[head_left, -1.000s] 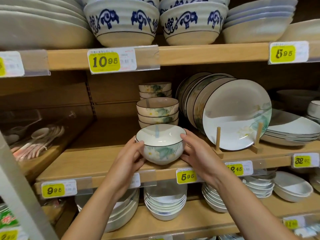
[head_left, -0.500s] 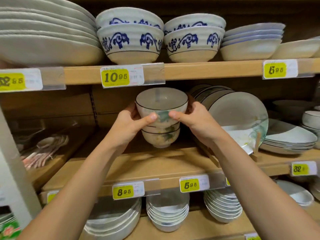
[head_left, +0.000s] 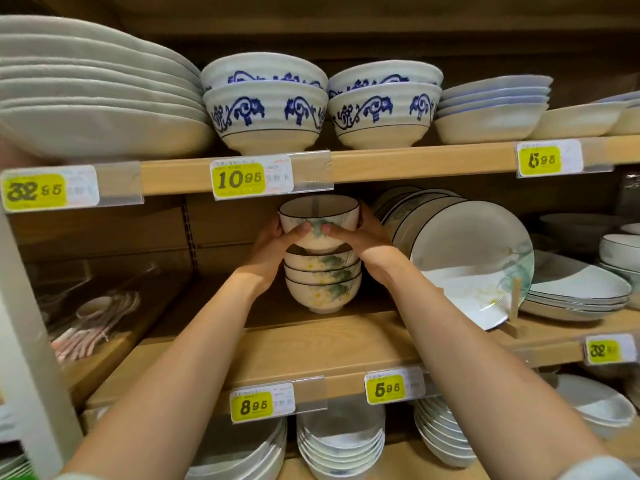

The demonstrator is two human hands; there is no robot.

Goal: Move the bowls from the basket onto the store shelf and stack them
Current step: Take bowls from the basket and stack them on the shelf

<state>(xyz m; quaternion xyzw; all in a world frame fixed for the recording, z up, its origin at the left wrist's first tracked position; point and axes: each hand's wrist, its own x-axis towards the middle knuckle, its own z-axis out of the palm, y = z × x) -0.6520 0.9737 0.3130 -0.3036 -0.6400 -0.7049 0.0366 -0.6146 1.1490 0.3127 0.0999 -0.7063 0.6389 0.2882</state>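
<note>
My left hand (head_left: 273,252) and right hand (head_left: 362,244) still grip the bowl (head_left: 318,216), lifted off the shelf (head_left: 311,344) edge to 12 o'clock over the stack (head_left: 323,285), looks nearly nested.

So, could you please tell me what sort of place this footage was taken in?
Most likely a homeware shop's crockery aisle: yellow price tags line the wooden shelf edges, and stacked bowls and plates fill every level.

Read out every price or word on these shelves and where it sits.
"32", cents blurred: upper left tag
"10 95": upper middle tag
"5 95": upper right tag
"8 95": lower left tag
"5 95": lower middle tag
"32", rest blurred: lower right tag
Small print: unreadable.
</note>
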